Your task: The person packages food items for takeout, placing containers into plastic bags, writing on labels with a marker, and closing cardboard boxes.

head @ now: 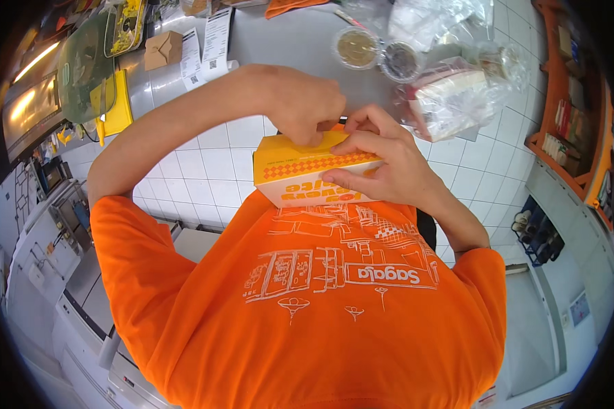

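A yellow and white cardboard food box (317, 168) with an orange checkered band and printed lettering is close in front of my chest. My right hand (376, 151) grips its right end, thumb on the white side and fingers over the yellow top. From above, my left hand (307, 105) reaches down with bent fingers, and its fingertips touch the box's top near the far edge. Whether those fingertips pinch the cardboard is hidden by the hand itself.
Beyond the box runs a steel counter (286, 38). Printed paper slips (216, 43) and a small brown carton (163, 50) lie at its left. Lidded round tubs (357, 47) and a plastic-wrapped package (447, 105) lie to the right. An orange shelf (568, 112) stands far right.
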Motion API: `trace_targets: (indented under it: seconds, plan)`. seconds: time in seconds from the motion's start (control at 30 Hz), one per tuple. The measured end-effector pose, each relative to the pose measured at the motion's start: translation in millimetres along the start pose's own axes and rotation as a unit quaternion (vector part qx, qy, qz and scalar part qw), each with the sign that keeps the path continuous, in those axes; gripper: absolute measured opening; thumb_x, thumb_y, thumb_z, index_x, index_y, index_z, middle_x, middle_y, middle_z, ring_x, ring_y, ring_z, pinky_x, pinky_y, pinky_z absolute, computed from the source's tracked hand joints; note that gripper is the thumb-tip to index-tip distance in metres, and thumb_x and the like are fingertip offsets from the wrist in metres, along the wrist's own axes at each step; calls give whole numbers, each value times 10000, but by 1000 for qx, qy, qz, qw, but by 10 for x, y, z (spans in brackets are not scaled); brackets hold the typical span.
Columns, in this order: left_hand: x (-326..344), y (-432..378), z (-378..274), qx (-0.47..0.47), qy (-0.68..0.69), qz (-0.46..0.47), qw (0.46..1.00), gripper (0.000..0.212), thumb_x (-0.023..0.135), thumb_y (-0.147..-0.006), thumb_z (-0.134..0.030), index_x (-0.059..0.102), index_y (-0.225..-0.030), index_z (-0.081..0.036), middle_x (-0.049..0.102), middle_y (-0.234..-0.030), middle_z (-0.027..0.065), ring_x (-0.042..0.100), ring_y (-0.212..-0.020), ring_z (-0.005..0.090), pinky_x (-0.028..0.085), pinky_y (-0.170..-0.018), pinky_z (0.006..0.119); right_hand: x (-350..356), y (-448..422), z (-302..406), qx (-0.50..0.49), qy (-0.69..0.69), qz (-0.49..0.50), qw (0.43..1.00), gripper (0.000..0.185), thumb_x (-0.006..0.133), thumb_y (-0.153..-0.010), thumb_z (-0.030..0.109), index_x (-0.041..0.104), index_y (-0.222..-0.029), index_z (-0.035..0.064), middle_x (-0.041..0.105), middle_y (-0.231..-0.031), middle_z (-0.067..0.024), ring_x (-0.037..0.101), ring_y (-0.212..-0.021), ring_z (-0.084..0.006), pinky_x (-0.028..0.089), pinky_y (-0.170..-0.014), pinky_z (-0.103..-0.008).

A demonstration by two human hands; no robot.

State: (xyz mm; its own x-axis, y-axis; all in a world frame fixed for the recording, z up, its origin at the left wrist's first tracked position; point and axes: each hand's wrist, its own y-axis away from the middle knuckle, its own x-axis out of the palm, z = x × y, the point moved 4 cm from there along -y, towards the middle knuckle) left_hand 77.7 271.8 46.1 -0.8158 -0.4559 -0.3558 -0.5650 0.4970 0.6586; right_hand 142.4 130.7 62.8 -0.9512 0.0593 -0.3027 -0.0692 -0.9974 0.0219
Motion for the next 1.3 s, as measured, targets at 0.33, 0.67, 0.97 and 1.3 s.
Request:
trace_targets:
  seconds: [0.33,0.67,0.97,1.3]
  plan:
    - [300,722,907,30,238,13,971,295,617,-840,-242,643,-979,17,668,-680,93,607,-626,150,466,-578,328,689,-481,262,8,57,-59,997,376,857,-716,264,717,-994,53,614,-1013,-107,660,-867,-263,544,-762,-348]
    - [1294,1359,1264,154,702,-178,673,361,572,-997,-359,422,-1234,-131,531,-1220,37,555,-1111,140,465,-897,291,635,-538,81,157,-37,-13,987,372,804,-772,227,690,-1085,61,556,-1082,-99,625,-963,-250,497,-876,-366]
    - [1320,1147,1409,201,564,-268,755,303,611,-961,-206,654,-1200,-26,571,-1206,65,602,-1103,194,581,-865,312,682,-701,89,149,-162,50,974,445,811,-746,166,659,-1139,22,492,-1206,-95,528,-1115,-193,437,-949,-291]
    - [1225,1122,1541,173,624,-136,749,340,638,-921,-117,642,-1233,17,563,-1304,136,646,-1054,238,601,-807,306,715,-745,95,170,-137,16,976,435,828,-749,163,634,-1117,35,574,-1081,-81,576,-1029,-194,455,-909,-304]
